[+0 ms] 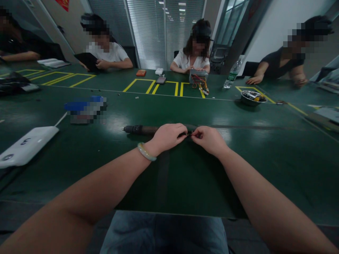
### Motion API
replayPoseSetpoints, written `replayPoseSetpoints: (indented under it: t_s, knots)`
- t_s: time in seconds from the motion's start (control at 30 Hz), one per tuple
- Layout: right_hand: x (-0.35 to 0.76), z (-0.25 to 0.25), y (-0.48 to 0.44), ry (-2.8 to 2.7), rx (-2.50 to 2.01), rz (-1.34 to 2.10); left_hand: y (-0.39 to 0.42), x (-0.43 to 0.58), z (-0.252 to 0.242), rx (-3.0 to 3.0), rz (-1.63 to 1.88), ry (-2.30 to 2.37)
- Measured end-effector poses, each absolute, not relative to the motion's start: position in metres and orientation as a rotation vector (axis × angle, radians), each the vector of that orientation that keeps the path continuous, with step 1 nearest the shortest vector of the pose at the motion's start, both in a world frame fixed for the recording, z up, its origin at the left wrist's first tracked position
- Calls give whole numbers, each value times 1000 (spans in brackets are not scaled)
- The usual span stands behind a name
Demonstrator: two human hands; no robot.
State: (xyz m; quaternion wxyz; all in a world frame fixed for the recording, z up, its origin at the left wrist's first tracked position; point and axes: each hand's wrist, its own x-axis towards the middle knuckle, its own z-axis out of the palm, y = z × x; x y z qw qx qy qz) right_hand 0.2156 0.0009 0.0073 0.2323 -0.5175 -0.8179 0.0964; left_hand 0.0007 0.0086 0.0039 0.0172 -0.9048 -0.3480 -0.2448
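Denim-covered legs [164, 234] sit at the near edge of a green workbench [275, 183] as two bare forearms reach out over it. At left, a white plastic case [26, 146] trails a thin white cable near the bench's left edge, and a pixelated blue-and-white object [86, 109], too blurred to identify, lies beyond it. Mid-bench, straight ahead of the worker, a dark cylindrical power tool [140, 129] lies on its side, metal tip pointing left. The left hand [166, 137], a pale jade bangle [146, 151] on its wrist, and the right hand [209, 141] meet over the tool's right end, fingers [195, 132] clenched, both pinching a small dark metal piece [188, 134] too small to make out clearly. Across the bench, a co-worker [197, 56] bends over a metal box [198, 76] sprouting red and yellow wires. A dark cord [238, 126] appears to run rightward along the bench, beyond it a plastic water bottle [231, 73] and a steel bowl [251, 98] holding yellow items. The risk: the tiny piece could slip if the pinch loosens, and the round tool could roll if the cord is tugged.
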Motion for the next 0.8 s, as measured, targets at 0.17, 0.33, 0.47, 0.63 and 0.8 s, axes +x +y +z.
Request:
replayPoseSetpoints:
  t_s: [0.17,0.33,0.47,0.63,0.8]
  knots:
    - [216,8,1,-2239,-1431,253,10,1,2,-2822,-812,-1087]
    - [216,7,1,-2235,-1419,262,10,1,1,-2794,-769,-1144]
    - [216,7,1,-2237,-1403,284,11,2,-1,-2786,-755,-1143]
    - [217,8,1,-2195,-1415,387,13,3,-2,-2777,-770,-1153]
    - [215,6,1,-2167,-1438,442,14,3,-3,-2776,-768,-1161]
